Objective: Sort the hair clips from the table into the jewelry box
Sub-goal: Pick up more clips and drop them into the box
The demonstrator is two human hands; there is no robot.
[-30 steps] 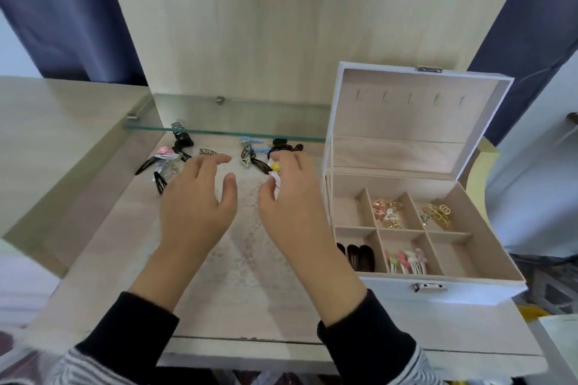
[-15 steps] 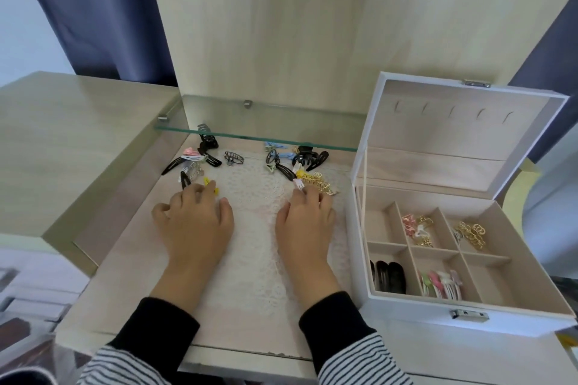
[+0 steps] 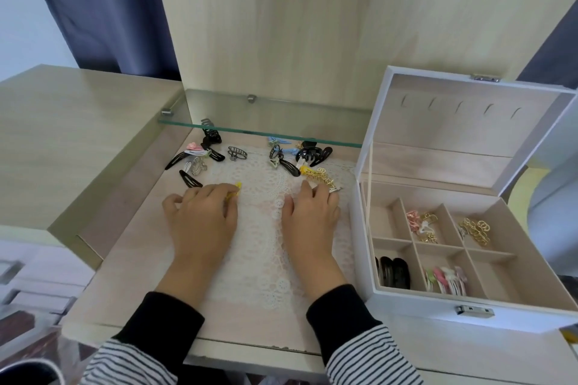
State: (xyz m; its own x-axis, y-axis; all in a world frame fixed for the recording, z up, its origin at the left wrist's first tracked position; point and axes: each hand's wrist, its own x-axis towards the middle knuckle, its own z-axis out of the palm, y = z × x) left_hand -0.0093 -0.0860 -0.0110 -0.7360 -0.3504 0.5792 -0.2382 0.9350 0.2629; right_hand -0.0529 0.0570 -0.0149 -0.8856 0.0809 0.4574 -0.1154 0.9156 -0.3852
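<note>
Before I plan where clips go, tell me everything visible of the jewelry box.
The jewelry box is white outside, beige-lined, standing on the table right of the lace mat, its lid open upright with hooks inside. A metal latch sits on the front wall. Six compartments: black clips front left, pastel clips front middle, pink-and-gold clips and gold clips behind; two look empty.

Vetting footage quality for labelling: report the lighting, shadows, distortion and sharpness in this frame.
Head view: soft, even light, faint shadows beneath the left hand and right hand; wide-angle distortion splays the jewelry box walls outward; no strong glare on the glass shelf; hair clips near it look slightly soft.
</note>
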